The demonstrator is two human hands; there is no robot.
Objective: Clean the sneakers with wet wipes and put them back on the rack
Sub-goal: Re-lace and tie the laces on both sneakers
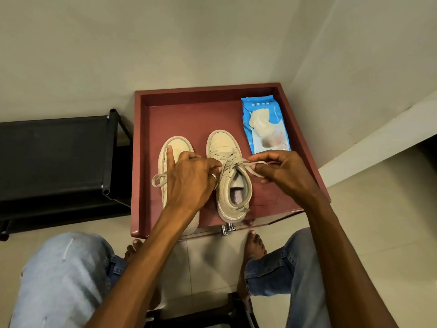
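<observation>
Near the middle of the frame, my sneakers [176, 147] are sitting together on the red surface [189, 114]. My left hand [189, 178] and right hand [281, 169] are apart, each pinching the lace [236, 162] of the right-side one, I think to tie it. Some wipes [264, 124] are lying upper right, easy to grab.

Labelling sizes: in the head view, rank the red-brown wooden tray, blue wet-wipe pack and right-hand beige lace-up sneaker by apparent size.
1. red-brown wooden tray
2. right-hand beige lace-up sneaker
3. blue wet-wipe pack; sneaker is nearer the camera, so unsure.
</observation>
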